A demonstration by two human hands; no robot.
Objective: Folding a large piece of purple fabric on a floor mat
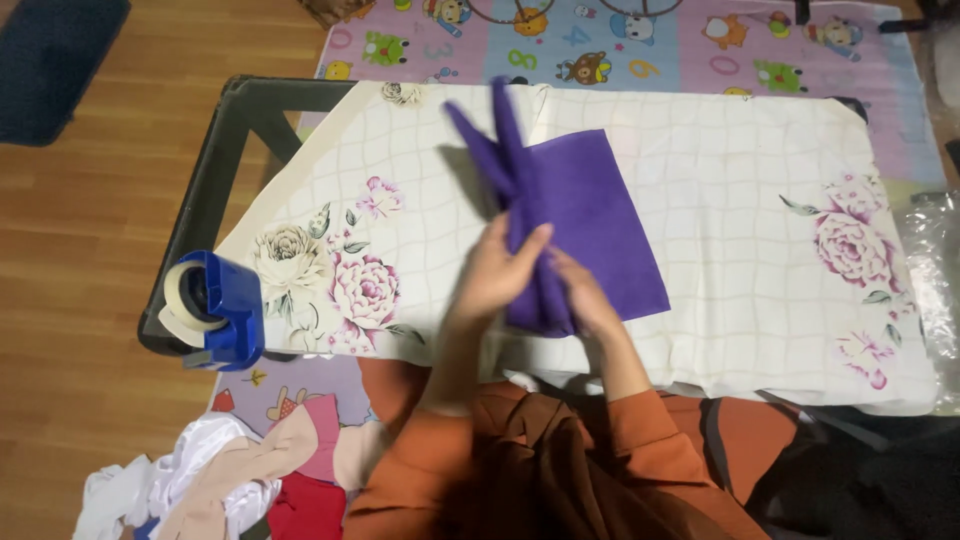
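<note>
Both of my hands meet at the near edge of the purple felt-like cloth [585,225], which lies at the middle of the counter [740,170] on its cream, flower-printed cover. My left hand [497,272] lies over the bunched near end of the cloth with the fingers closed down on it, thumb pointing toward 1 o'clock. My right hand [585,298] comes in from 5 o'clock and pinches the same bundle from the side, fingers curled around the fabric.

As far as I can judge, the folding is partly done: the right part of the cloth lies flat as a neat rectangle, while the left part is gathered into a narrow roll, and two long strips stick out toward 11 o'clock, still loose. Smoothing and tucking those seems to be what remains.

My forearms in orange sleeves angle inward from 6 o'clock, wrists low over the counter. At 9 o'clock, on the counter's corner, sits a blue plastic tape dispenser [215,310]. On the floor at 7 o'clock lies a heap of mixed clothes [215,480].
</note>
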